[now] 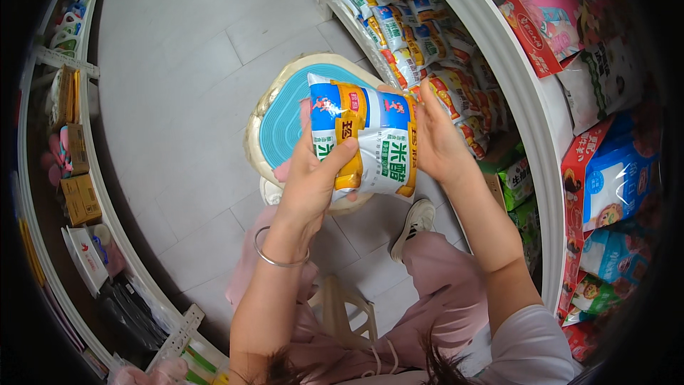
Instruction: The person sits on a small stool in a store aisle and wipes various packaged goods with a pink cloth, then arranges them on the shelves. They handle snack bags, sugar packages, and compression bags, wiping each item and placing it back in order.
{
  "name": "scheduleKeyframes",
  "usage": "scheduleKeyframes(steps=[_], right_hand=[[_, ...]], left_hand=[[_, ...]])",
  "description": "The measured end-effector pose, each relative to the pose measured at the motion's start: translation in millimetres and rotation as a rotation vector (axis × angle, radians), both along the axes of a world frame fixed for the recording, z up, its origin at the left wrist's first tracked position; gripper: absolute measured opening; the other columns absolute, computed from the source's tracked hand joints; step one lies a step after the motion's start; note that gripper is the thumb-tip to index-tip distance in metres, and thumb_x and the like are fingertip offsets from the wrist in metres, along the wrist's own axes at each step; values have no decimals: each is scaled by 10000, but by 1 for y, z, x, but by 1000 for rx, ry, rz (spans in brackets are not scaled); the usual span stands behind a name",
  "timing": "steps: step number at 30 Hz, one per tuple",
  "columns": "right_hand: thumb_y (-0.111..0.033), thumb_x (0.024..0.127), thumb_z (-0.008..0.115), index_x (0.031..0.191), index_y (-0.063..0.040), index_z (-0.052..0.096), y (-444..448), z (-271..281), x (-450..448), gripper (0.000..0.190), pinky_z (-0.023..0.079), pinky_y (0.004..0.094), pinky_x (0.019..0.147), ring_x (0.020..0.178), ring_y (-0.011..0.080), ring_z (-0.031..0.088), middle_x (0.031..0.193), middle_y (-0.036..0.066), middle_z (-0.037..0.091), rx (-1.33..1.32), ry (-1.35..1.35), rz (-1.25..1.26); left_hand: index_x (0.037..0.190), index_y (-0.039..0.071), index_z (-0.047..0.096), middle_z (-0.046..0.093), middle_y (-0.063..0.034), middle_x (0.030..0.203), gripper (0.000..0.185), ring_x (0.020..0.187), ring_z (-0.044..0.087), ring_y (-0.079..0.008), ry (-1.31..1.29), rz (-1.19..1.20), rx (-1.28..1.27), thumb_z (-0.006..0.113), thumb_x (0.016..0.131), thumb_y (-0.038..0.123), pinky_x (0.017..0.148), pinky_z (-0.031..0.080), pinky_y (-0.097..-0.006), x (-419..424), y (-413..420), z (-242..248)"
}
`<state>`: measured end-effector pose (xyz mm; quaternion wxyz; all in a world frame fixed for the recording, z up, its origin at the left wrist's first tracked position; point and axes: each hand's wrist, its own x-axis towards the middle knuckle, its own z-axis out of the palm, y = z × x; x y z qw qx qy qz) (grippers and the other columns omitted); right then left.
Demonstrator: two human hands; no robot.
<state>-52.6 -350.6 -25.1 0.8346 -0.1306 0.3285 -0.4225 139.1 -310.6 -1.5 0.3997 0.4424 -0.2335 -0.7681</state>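
A plump plastic pouch of rice vinegar [368, 139], printed white, blue and yellow, is held up before me. My left hand [318, 174] grips its left side, the thumb across the front. My right hand [441, 133] lies along its right edge, fingers partly hidden behind it. Behind and below the pouch is a round stool-like object with a blue ribbed top [280, 123] and a cream padded rim. A pink cloth [282, 171] shows beside my left hand on that blue top.
Similar pouches [393, 27] are piled on the low shelf at the right, with bagged snacks [614, 187] above. Shelves with cartons [80, 198] line the left. A beige plastic stool [342, 305] stands between my legs on the tiled floor [208, 101].
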Motion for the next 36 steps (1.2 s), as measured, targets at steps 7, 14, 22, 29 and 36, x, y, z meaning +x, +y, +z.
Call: scheduleKeyframes(steps=[7,14,22,29,36], right_hand=[[-412,934,509,1325,-115,419,40,-13,2,500,475,373,911,1101,196,570,1243,61,560,214,85,171],[-210,822,693,1187,-111,529,14,-31,-35,412,517,285,718,930,132,635,1050,30,646,62,395,28],[-174,765,746,1227,-57,492,-130,-117,-108,540,510,339,816,978,202,615,1104,116,620,47,845,-296],[-281,736,764,1335,-39,392,-297,-161,-156,745,499,295,637,848,210,599,1065,144,574,-475,1355,-296],[-361,889,533,1397,-122,356,-320,-180,-109,589,387,420,996,1210,275,481,1297,163,506,-609,2125,78]], left_hand=[[1312,29,368,609,-56,990,485,692,589,-66,-89,326,-135,578,887,131,435,438,-182,-31,4,-4],[1229,-25,391,563,-172,1050,479,916,568,-258,-710,1,-546,636,841,115,800,452,-361,-35,28,-12],[1212,23,499,590,-128,1011,499,914,555,-280,-804,-281,-819,683,801,238,830,390,-382,-18,46,9],[1226,34,514,589,-162,1083,595,998,538,-305,-681,-426,-675,739,712,230,876,389,-409,-16,45,16],[1212,29,526,590,-175,1074,601,994,536,-325,-644,-511,-565,751,689,221,878,393,-416,-17,40,13]])
